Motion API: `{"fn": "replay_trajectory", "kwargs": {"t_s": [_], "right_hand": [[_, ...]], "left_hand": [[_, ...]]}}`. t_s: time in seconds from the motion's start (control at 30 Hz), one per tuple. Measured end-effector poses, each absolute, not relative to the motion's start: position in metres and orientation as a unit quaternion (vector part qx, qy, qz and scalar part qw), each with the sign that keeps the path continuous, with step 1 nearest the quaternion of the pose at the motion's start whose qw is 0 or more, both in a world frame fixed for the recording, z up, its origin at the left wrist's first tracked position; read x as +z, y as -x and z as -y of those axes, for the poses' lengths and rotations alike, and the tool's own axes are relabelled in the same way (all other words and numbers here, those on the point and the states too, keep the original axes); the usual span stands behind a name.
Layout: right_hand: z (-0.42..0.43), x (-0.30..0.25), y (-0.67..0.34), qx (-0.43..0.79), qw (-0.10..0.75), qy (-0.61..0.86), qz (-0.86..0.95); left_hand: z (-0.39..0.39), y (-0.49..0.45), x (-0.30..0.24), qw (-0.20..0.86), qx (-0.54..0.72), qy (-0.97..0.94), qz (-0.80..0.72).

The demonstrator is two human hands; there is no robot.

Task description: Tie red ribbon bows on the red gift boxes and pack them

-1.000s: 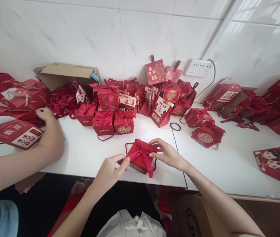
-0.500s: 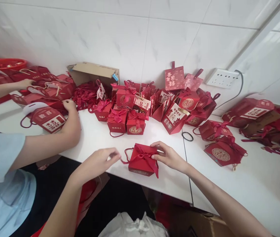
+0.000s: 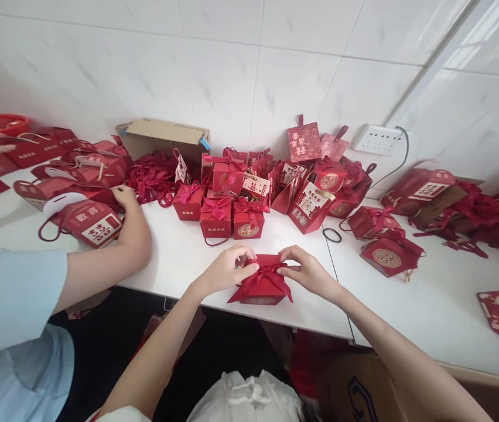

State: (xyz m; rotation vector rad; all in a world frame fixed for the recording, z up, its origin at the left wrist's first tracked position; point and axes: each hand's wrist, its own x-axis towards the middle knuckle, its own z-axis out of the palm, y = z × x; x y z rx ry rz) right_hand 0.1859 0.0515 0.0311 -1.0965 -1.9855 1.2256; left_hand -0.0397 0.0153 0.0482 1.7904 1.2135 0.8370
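A small red gift box [image 3: 263, 299] with a gold pattern on its front stands near the table's front edge. Across its top lies a dark red ribbon bow [image 3: 271, 280], with tails hanging down both sides. My left hand [image 3: 225, 271] pinches the bow's left loop between thumb and fingers. From the other side, my right hand [image 3: 308, 274] is closed on the right loop. Some of the fingertips are hidden by the ribbon and box. Behind them are several finished-looking red boxes with bows, one of them a box [image 3: 248, 221] with a round gold emblem.
A cardboard carton [image 3: 166, 132] with a heap of red ribbons [image 3: 151, 176] sits by the wall. At left, a co-worker's arm [image 3: 104, 264] rests among red boxes. A black hair tie [image 3: 332, 235], a ribboned box [image 3: 392, 253] and a power strip [image 3: 379, 139] are to the right.
My left hand has moved right onto the bow and grips it. The box has turned so its front faces me, and the bow's tails spread wider. My view has shifted slightly.
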Motion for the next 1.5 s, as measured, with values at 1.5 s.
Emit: {"fn": "replay_trajectory", "kwargs": {"t_s": [1.5], "right_hand": [[-0.006,0.027,-0.162,0.562,0.292,0.504,0.587]], "left_hand": [[0.014,0.052,0.032,0.361,0.332,-0.724,-0.485]]}}
